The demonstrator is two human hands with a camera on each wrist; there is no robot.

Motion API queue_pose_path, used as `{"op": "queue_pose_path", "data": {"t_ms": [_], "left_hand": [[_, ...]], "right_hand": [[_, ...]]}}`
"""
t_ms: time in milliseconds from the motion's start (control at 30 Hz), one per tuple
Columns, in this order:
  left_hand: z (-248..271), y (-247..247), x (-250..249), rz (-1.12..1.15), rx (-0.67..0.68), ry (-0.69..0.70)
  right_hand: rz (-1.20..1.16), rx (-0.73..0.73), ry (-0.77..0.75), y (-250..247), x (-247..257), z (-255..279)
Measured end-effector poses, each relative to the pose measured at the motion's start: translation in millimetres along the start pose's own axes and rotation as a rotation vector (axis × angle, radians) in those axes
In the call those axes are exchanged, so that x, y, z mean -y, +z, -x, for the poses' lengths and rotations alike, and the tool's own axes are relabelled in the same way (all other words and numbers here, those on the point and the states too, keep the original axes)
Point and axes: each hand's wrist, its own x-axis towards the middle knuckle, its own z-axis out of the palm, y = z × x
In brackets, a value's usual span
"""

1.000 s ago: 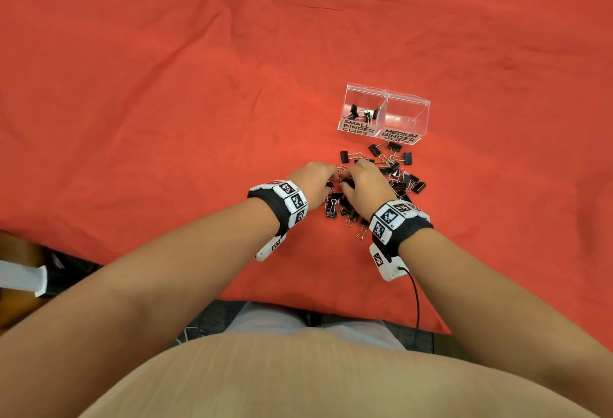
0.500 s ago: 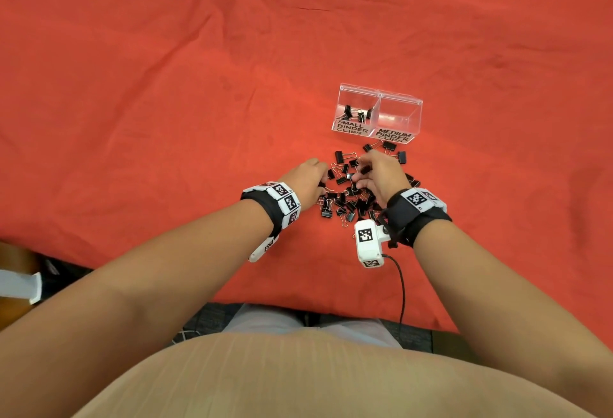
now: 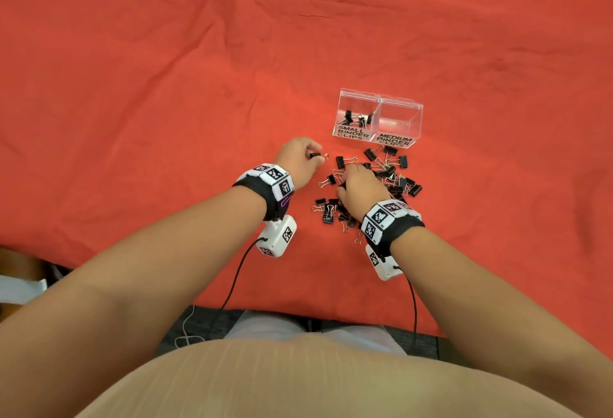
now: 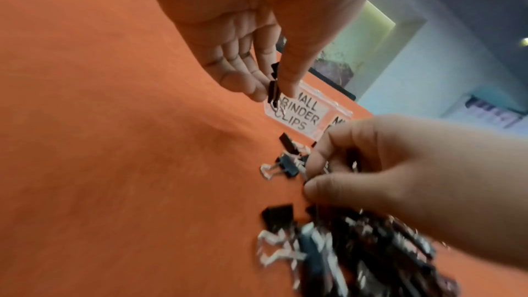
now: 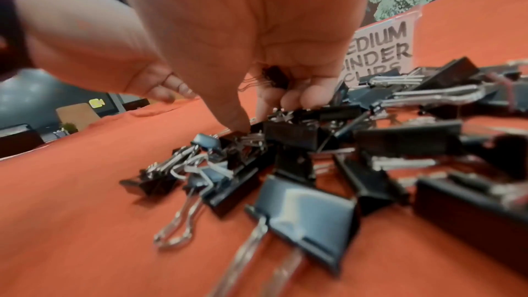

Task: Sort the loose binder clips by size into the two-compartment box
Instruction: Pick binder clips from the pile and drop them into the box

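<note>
A clear two-compartment box [image 3: 341, 119] stands on the red cloth. Its left part, labelled small [image 4: 300, 114], holds several small clips [image 3: 356, 117]; the right part, labelled medium [image 5: 380, 49], looks empty. A pile of loose black binder clips [image 3: 388, 172] lies just in front of the box. My left hand [image 3: 315, 157] hovers left of the pile and pinches a small black clip [image 4: 272, 89] between thumb and fingers. My right hand [image 3: 348, 179] is down on the pile; its curled fingers hold a small clip [image 5: 274, 76] against the palm, while the thumb [image 5: 240, 123] touches the heap.
The red cloth [image 3: 166, 102] has creases and wide bare stretches left of and beyond the box. The table's near edge [image 3: 298, 310] runs close to my body. Cables hang from both wrist cameras.
My left hand has lifted off the pile with a small clip and moved up and left. My right hand drew back from the box side to the pile's middle.
</note>
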Motion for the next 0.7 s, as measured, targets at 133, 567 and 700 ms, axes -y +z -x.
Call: {"op": "queue_pose_path", "data": {"t_ms": [133,567,700], "left_hand": [[-15,-5,-20,0.061,0.000,0.009],[-79,14,-88,-0.200,-0.008,0.115],[-77,12,-82,-0.166,-0.025,0.115]], "right_hand": [[-0.056,-0.023,-0.019,-1,-2,-2],[-0.560,-0.101,0.211,-56,-38,-23],[-0.599,-0.176,0.236,-84,-43,-44]]}}
